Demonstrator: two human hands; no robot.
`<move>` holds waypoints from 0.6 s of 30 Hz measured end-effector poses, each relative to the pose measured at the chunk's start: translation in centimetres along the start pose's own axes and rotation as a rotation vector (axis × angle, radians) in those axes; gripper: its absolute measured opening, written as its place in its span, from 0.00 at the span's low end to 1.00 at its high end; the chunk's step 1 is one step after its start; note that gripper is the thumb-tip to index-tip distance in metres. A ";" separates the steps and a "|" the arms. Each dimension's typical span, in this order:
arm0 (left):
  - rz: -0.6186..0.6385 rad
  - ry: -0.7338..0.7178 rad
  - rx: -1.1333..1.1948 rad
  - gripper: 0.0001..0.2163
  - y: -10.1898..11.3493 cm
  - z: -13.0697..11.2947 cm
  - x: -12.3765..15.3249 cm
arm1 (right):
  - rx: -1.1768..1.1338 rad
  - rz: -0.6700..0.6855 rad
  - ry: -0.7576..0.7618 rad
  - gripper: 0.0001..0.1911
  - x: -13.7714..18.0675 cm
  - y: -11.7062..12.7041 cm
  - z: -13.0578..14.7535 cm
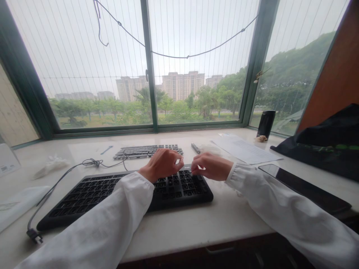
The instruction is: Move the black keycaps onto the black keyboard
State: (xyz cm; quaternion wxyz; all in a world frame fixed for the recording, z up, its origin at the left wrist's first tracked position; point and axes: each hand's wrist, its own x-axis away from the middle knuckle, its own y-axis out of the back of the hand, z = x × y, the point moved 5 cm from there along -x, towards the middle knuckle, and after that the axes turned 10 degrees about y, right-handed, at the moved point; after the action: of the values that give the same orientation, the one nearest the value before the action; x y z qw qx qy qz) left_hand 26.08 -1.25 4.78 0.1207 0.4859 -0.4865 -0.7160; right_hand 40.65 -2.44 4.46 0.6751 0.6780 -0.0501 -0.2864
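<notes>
Holds curled left hand (164,163) and right hand (211,166) over full-size computer keyboard (174,188) (cannot tell whether pinching anything), loose keycaps (137,152) beyond left hand, printed sheet (246,148) beyond right hand.

Black plastic keyboard (92,192) shows matt, smooth casing; loose keycaps (147,151) behind it look like same dull plastic. Cable (63,177) wears smooth, rubbery sheath, its plug (35,236) tipped in shiny metal. White sleeves (106,220) hang in soft, creased matt cloth. Pale countertop (174,235), smooth and stone-like, carries faint sheen. Dark slab (305,188) at right gleams, glassy and glossy. Paper sheet (246,149) lies matt; clear plastic bag (52,166) crinkles. Green window frame (150,86) looks painted, around smooth glass (196,30).
</notes>
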 end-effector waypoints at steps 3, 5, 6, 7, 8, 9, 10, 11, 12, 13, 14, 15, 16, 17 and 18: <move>-0.008 0.074 -0.008 0.16 0.3 0.2 0.0 | -0.002 0.015 0.011 0.07 0.0 -0.3 0.0; -0.007 0.109 0.004 0.15 0.4 0.3 -0.1 | 0.008 -0.028 0.000 0.08 0.1 0.0 -0.2; -0.005 0.119 0.009 0.15 0.5 0.4 -0.1 | 0.010 -0.026 0.000 0.08 0.1 0.0 -0.3; -0.004 0.125 0.010 0.15 0.5 0.5 -0.1 | 0.007 -0.003 0.006 0.08 0.1 -0.1 -0.3; -0.005 0.128 0.010 0.15 0.5 0.5 -0.1 | 0.004 0.021 0.012 0.08 0.1 -0.3 -0.4; -0.007 0.131 0.011 0.15 0.5 0.5 -0.1 | 0.006 0.032 0.010 0.07 0.1 -0.5 -0.5; -0.008 0.132 0.015 0.15 0.5 0.5 -0.1 | 0.012 0.014 -0.003 0.07 0.1 -0.5 -0.7; -0.008 0.134 0.020 0.15 0.5 0.5 -0.1 | 0.022 -0.021 -0.024 0.07 0.1 -0.5 -0.9; -0.007 0.137 0.025 0.15 0.5 0.5 -0.2 | 0.032 -0.051 -0.044 0.07 0.1 -0.4 -1.1; -0.005 0.141 0.027 0.16 0.5 0.5 -0.2 | 0.039 -0.064 -0.061 0.07 0.1 -0.5 -1.2; -0.003 0.149 0.024 0.16 0.6 0.5 -0.2 | 0.042 -0.059 -0.073 0.07 0.1 -0.5 -1.4; -0.002 0.160 0.015 0.17 0.6 0.6 -0.3 | 0.044 -0.043 -0.075 0.07 0.1 -0.7 -1.4; -0.001 0.175 0.001 0.18 0.5 0.7 -0.3 | 0.047 -0.032 -0.069 0.07 0.1 -0.7 -1.4; 0.002 0.193 -0.017 0.18 0.5 1.0 -0.3 | 0.049 -0.032 -0.052 0.07 0.0 -0.7 -1.3; 0.009 0.215 -0.040 0.19 0.4 1.3 -0.4 | 0.045 -0.037 -0.023 0.07 0.0 -0.6 -1.0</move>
State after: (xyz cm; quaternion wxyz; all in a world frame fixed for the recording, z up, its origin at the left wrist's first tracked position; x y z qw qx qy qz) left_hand 25.09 -0.44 5.37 0.1852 0.5552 -0.4586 -0.6687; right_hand 40.94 -1.46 3.84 0.6535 0.6906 -0.0517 -0.3055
